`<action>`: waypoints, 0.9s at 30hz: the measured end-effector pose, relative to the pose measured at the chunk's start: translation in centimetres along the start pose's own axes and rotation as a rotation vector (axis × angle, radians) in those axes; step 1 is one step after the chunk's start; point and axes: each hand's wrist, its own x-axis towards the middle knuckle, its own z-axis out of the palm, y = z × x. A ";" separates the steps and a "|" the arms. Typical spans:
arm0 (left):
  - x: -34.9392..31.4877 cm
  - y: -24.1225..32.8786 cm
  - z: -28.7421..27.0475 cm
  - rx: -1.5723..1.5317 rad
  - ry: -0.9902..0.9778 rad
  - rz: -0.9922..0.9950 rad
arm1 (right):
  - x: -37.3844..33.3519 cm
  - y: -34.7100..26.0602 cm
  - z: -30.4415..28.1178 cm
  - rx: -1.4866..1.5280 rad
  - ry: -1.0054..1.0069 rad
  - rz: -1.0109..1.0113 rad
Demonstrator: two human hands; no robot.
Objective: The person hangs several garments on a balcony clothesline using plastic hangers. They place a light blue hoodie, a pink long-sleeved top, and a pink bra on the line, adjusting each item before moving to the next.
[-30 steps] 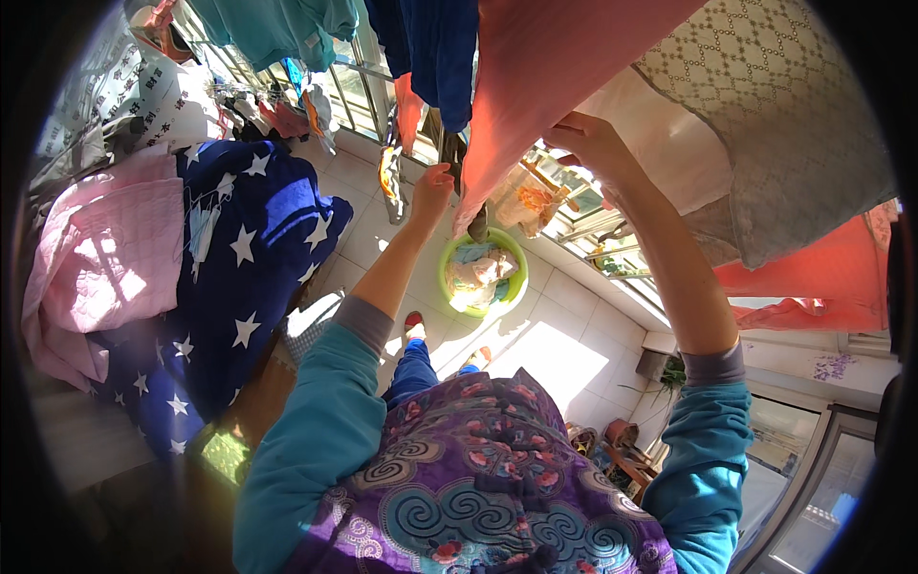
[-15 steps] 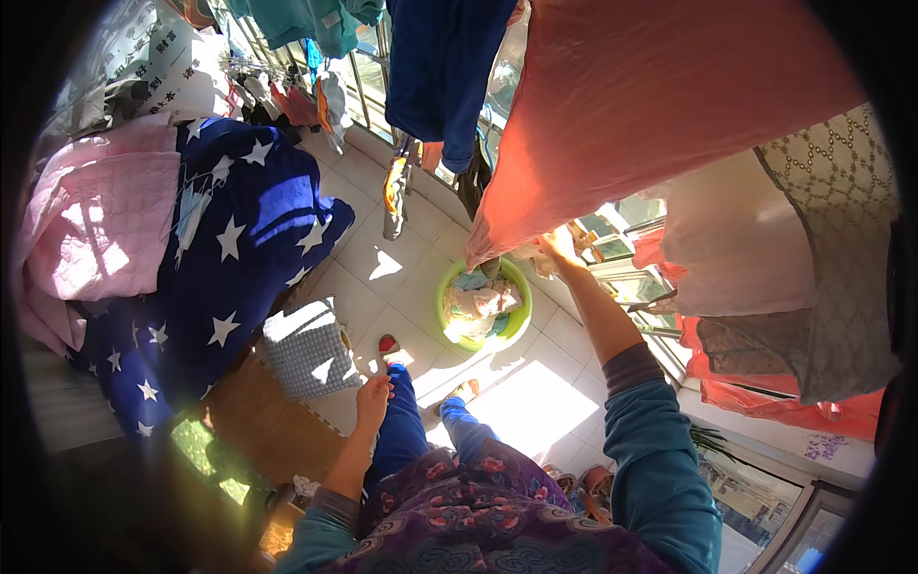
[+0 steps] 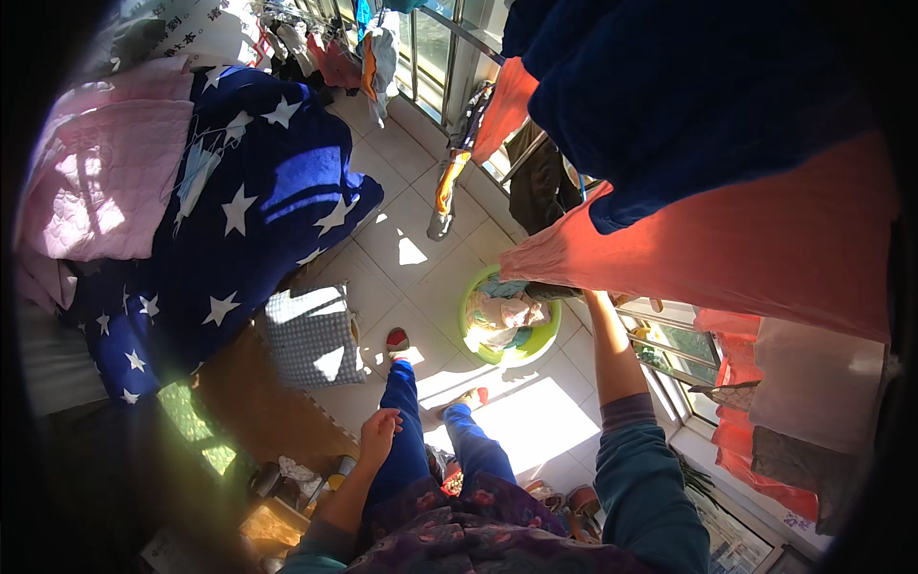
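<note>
Behind coral cloth (image 3: 727,249), right hand hidden.

The tiled floor (image 3: 421,258) carries a green basin (image 3: 509,330) of laundry; a grey checked mat (image 3: 311,337) lies left of the basin, well apart, with a brown mat (image 3: 258,402) just beyond it.

Left arm is hanging down low, bent a bit at the elbow. The left hand (image 3: 379,428) sits loose beside the left thigh, fingers lightly curled, nothing in it. Right arm is stretched up and away, teal sleeve pushed back above the wrist, forearm bare. The right hand itself is out of sight, hidden past the wrist, so I can't tell how its fingers are set.
</note>
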 end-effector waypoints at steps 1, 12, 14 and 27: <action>0.2 0.2 -0.1 -0.009 -0.009 0.025 | 0.0 0.4 0.0 -0.019 -0.002 -0.013; 6.2 -1.4 -2.8 0.007 0.059 0.047 | 1.2 4.1 2.4 -0.323 0.025 -0.136; 6.9 -3.2 -3.2 0.021 0.051 0.024 | -0.8 4.7 3.1 -0.369 0.096 -0.230; 14.2 -19.1 5.1 0.195 -0.185 -0.159 | -9.1 16.6 31.6 0.343 -0.113 0.646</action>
